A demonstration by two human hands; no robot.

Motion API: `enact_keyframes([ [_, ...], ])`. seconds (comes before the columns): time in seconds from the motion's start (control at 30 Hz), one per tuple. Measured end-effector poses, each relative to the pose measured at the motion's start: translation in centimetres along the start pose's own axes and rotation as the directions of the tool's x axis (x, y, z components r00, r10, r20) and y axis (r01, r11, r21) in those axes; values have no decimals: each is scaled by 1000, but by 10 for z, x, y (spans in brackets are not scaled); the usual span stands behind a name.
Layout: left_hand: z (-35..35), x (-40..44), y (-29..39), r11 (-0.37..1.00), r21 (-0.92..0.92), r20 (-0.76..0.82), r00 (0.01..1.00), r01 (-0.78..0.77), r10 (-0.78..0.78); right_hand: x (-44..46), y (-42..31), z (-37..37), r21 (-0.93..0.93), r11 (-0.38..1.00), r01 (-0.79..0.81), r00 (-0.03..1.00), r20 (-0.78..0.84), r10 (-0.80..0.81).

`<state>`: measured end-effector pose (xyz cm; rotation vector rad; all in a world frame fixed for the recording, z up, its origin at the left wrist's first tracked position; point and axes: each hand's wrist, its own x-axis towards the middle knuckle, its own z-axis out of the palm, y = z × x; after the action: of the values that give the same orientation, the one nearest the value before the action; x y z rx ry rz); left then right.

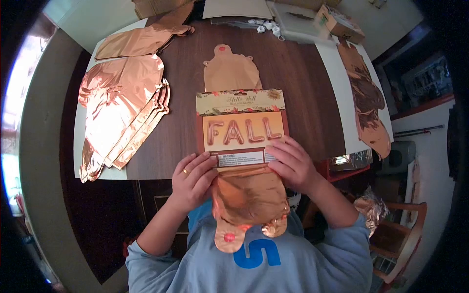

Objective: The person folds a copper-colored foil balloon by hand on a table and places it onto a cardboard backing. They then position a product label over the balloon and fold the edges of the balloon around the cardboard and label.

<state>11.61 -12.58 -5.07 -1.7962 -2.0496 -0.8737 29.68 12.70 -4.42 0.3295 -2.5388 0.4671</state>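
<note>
A printed balloon banner card (240,105) reading "Hello Fall" lies at the front of the table, with "FALL" pictured in copper balloon letters and a white warning label low down. My left hand (194,177), with a ring on one finger, grips its lower left edge. At the lower right corner, my right hand (295,165) has its fingers laid over the card and thumb hidden. A folded copper foil balloon (250,195) with a red dot hangs below the card, over the table's edge. Above the card's top, a flat foil balloon (229,71) shows, also with a red dot.
Stacked copper foil balloons (119,107) cover the table's left side. Another strip of foil balloons (364,93) lies along the right edge. A small box (339,23) and white clips or ribbons (267,25) stand at the back. A wooden chair (403,239) is at lower right.
</note>
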Motion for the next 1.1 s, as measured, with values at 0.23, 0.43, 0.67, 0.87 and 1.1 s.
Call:
enact_keyframes([
  [0.23,-3,4,6,999,-35,7,999,39,-39,-7,-4,-3,55,998,14,1000,17,-15],
  [0.43,0,4,4,999,-32,-14,1000,26,-26,-1,-9,0,15,998,-65,998,-13,65],
  [0.67,1,-3,7,999,-28,-45,998,30,-31,0,-10,-1,29,997,-75,997,-2,75],
  [0.87,2,-4,9,999,-22,-67,997,40,-42,0,-8,-4,67,994,-87,996,2,87],
  [1.1,0,0,11,996,58,-13,998,64,-64,2,-7,-5,97,992,-86,996,1,86],
])
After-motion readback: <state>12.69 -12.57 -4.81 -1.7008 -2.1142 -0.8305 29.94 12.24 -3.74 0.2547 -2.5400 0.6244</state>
